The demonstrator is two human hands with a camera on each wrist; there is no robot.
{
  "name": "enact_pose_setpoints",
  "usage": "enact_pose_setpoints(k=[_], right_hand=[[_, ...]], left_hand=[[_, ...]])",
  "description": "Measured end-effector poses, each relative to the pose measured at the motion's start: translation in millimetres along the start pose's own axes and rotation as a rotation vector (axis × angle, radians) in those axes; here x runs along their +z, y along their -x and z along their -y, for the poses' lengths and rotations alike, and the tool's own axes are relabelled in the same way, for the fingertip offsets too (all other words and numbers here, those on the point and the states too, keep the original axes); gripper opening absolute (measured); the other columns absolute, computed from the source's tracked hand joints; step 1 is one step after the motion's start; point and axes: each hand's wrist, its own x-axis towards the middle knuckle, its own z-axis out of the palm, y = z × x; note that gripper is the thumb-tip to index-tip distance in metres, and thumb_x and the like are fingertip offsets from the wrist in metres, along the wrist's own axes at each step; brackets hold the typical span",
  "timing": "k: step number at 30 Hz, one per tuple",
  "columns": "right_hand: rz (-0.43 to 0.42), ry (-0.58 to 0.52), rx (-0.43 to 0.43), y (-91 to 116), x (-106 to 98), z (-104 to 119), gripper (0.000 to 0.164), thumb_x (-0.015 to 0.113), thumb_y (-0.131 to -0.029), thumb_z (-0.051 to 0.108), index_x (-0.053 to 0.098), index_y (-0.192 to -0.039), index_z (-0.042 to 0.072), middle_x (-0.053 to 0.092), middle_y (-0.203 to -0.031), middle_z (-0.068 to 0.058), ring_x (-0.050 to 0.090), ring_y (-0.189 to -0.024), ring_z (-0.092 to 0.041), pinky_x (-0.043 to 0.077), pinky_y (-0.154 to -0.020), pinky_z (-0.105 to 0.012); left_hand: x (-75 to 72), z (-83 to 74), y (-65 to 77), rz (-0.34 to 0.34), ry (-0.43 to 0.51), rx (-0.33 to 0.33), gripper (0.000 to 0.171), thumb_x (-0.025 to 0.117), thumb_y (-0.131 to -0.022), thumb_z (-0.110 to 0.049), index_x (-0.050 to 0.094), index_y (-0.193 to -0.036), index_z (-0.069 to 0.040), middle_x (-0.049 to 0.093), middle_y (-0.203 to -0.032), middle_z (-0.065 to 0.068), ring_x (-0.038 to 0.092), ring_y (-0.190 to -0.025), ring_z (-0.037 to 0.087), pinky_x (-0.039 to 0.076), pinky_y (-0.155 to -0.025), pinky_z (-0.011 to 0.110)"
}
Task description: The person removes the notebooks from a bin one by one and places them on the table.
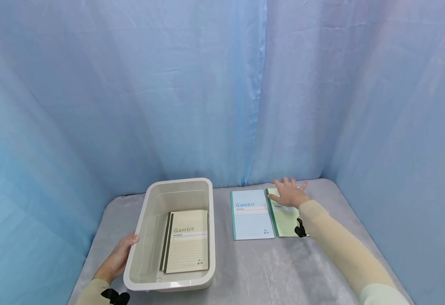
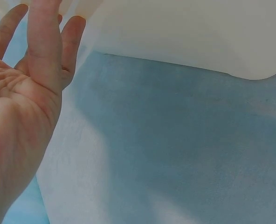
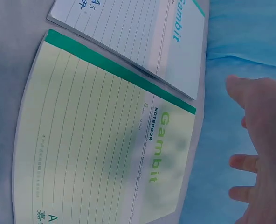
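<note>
Beside the blue notebook (image 1: 251,220), our green notebook (image 3: 96,140) lies flat on the table (image 1: 249,271), its pale cover ruled, lettered "Gambit" and edged by a darker spine. Our right hand (image 1: 289,195) spreads above it, holding nothing; our left hand (image 1: 118,255) touches the bin (image 1: 176,186) of beige notebooks (image 1: 188,250) with straight fingers.

Head and (closer) right wrist views share notebooks (image 1: 253,220).

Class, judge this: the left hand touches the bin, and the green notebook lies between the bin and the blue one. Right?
No: the head view shows the blue notebook between the bin and the green notebook. The left hand does touch the bin.
</note>
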Motion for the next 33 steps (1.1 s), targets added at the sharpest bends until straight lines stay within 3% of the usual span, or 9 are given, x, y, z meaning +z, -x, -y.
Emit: enact_pose_setpoints(k=[4, 8, 10, 12, 19, 24, 28, 33], right_hand=[[0.098, -0.001, -0.037, 6, -11, 6, 0.069, 0.044, -0.102, 0.059, 0.043, -0.154, 0.014, 0.043, -0.151, -0.026, 0.031, -0.138, -0.058, 0.006, -0.100, -0.086], [0.317, -0.092, -0.148, 10, -33, 17, 0.060, 0.047, -0.105, 0.047, 0.048, -0.150, 0.007, 0.051, -0.147, -0.022, 0.048, -0.132, -0.046, 0.028, -0.109, -0.070], [0.409, -0.160, -0.195, 10, -44, 23, 0.058, 0.049, -0.106, 0.041, 0.046, -0.150, 0.003, 0.048, -0.148, -0.021, 0.048, -0.133, -0.042, 0.038, -0.107, -0.060], [0.456, -0.199, -0.228, 10, -56, 30, 0.058, 0.049, -0.106, 0.040, 0.044, -0.150, 0.002, 0.045, -0.150, -0.023, 0.046, -0.135, -0.042, 0.041, -0.106, -0.055], [0.472, -0.300, -0.314, 16, -105, 64, 0.059, 0.046, -0.108, 0.039, 0.036, -0.156, 0.005, 0.037, -0.157, -0.021, 0.037, -0.142, -0.042, 0.034, -0.111, -0.058], [0.429, -0.309, -0.443, 17, -132, 93, 0.055, 0.046, -0.108, 0.036, 0.039, -0.154, 0.006, 0.046, -0.149, -0.019, 0.045, -0.136, -0.037, 0.039, -0.108, -0.054], [0.413, -0.297, -0.470, 16, -152, 120, 0.054, 0.047, -0.108, 0.038, 0.040, -0.155, 0.012, 0.053, -0.143, -0.013, 0.050, -0.131, -0.030, 0.041, -0.106, -0.051], [0.448, -0.274, -0.479, 12, -171, 162, 0.058, 0.048, -0.106, 0.045, 0.037, -0.157, 0.021, 0.045, -0.152, -0.010, 0.045, -0.137, -0.027, 0.038, -0.110, -0.049]], left_hand=[[-0.2, -1.5, 1.6, 0.004, 0.004, -0.005, 0.065, 0.033, -0.108, -0.036, 0.018, -0.156, 0.004, 0.062, -0.124, 0.014, 0.064, -0.107, 0.023, 0.055, -0.087, 0.037], [0.1, -3.8, 2.9, 0.003, -0.001, -0.027, 0.070, 0.032, -0.108, -0.038, 0.012, -0.157, 0.006, 0.063, -0.124, 0.012, 0.064, -0.108, 0.023, 0.055, -0.088, 0.037], [0.1, -4.3, 3.6, -0.012, -0.001, -0.042, 0.071, 0.032, -0.108, -0.039, 0.012, -0.158, 0.006, 0.063, -0.123, 0.011, 0.064, -0.108, 0.023, 0.055, -0.088, 0.037], [-0.4, -4.0, 4.0, -0.015, -0.001, -0.048, 0.071, 0.032, -0.108, -0.039, 0.011, -0.158, 0.006, 0.063, -0.123, 0.011, 0.064, -0.108, 0.022, 0.055, -0.088, 0.037], [0.0, -3.4, 2.0, 0.020, 0.015, -0.013, 0.070, 0.031, -0.109, -0.037, 0.009, -0.157, 0.008, 0.065, -0.121, 0.009, 0.065, -0.107, 0.021, 0.055, -0.087, 0.036], [1.3, -2.5, -0.9, 0.012, 0.014, -0.015, 0.068, 0.032, -0.108, -0.038, 0.014, -0.156, 0.007, 0.065, -0.120, 0.010, 0.065, -0.106, 0.022, 0.056, -0.087, 0.037], [2.7, -2.1, -1.5, -0.003, 0.012, -0.024, 0.067, 0.033, -0.108, -0.038, 0.018, -0.156, 0.007, 0.066, -0.119, 0.010, 0.065, -0.106, 0.022, 0.056, -0.086, 0.037], [4.9, -2.8, 0.0, -0.010, 0.012, -0.026, 0.069, 0.033, -0.108, -0.037, 0.015, -0.156, 0.008, 0.066, -0.119, 0.010, 0.065, -0.106, 0.021, 0.056, -0.086, 0.037]])
